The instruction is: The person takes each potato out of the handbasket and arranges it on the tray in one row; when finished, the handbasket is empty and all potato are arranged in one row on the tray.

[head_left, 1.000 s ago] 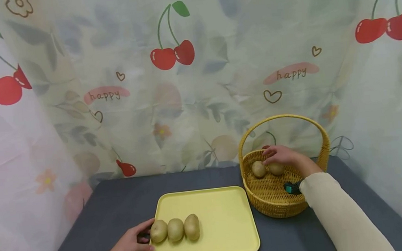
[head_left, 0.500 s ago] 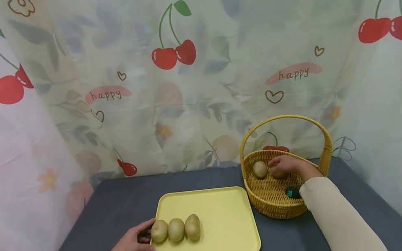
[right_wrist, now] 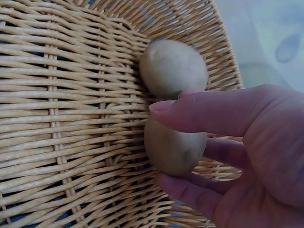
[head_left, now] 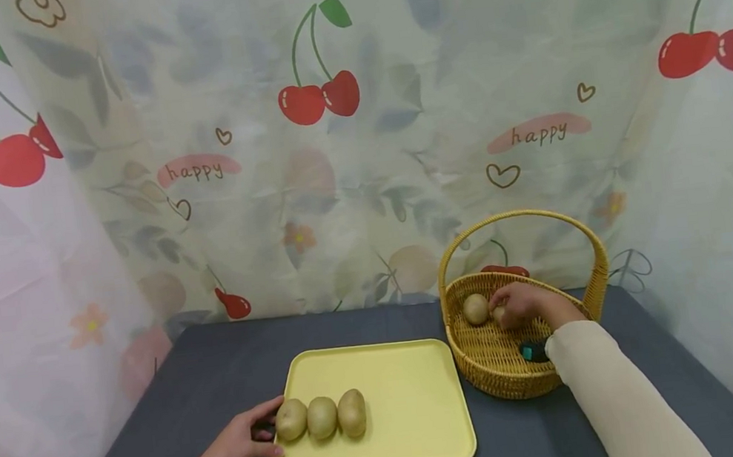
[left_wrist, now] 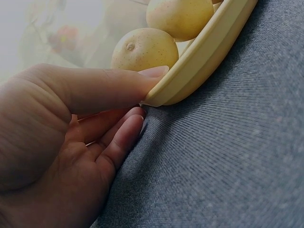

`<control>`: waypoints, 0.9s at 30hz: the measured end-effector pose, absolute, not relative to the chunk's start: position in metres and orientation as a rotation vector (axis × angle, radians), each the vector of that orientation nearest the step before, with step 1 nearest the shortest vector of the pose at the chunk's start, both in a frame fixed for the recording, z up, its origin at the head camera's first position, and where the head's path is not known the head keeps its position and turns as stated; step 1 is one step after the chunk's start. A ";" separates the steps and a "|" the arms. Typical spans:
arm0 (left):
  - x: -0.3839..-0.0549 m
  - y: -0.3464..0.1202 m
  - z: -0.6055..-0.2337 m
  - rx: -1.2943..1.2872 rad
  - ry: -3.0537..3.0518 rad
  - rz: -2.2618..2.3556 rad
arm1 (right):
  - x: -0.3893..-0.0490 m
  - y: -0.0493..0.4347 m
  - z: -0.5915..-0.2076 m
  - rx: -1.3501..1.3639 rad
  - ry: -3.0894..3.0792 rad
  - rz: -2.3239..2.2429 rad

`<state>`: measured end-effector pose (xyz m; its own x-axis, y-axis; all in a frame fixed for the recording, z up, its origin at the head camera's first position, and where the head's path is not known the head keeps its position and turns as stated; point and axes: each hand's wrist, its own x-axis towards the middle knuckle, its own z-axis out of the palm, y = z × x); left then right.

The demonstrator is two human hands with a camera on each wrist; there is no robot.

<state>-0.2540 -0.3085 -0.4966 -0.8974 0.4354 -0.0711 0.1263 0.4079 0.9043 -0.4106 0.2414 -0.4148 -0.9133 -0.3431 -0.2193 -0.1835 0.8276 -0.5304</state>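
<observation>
My right hand [head_left: 526, 304] reaches into a yellow wicker basket [head_left: 510, 383]. In the right wrist view, its thumb and fingers curl round a potato [right_wrist: 175, 149] that rests against the woven wall. A second potato [right_wrist: 173, 69] lies beside it, clear of the grip. At the left edge of a yellow tray [head_left: 415, 409], my left hand [head_left: 231, 447] pinches the rim, the thumb on top and fingertips just below, as the left wrist view shows. Three potatoes stand in a row on the tray's left side: one potato [head_left: 291, 420] nearest that hand, a middle potato [head_left: 322, 418], then an upright potato [head_left: 352, 413].
A tall arched handle [head_left: 518, 214] rises over the basket. The basket stands just right of the tray, on a dark grey cloth-covered table [head_left: 350, 328]. A printed curtain [head_left: 362, 184] closes off the back and both sides.
My right hand has lowered onto the right-hand potato in the basket and its fingers have closed round it. The left hand stays at the tray rim.
</observation>
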 end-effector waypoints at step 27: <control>-0.256 -0.309 -0.497 0.509 2.356 1.487 | -0.338 0.222 -0.380 -0.815 2.875 -0.858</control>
<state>-0.2556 -0.3091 -0.4967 -0.8895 0.4518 -0.0687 0.1322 0.3985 0.9076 -0.3380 0.2220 -0.3801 -0.8621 -0.4937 0.1141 -0.4754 0.7103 -0.5190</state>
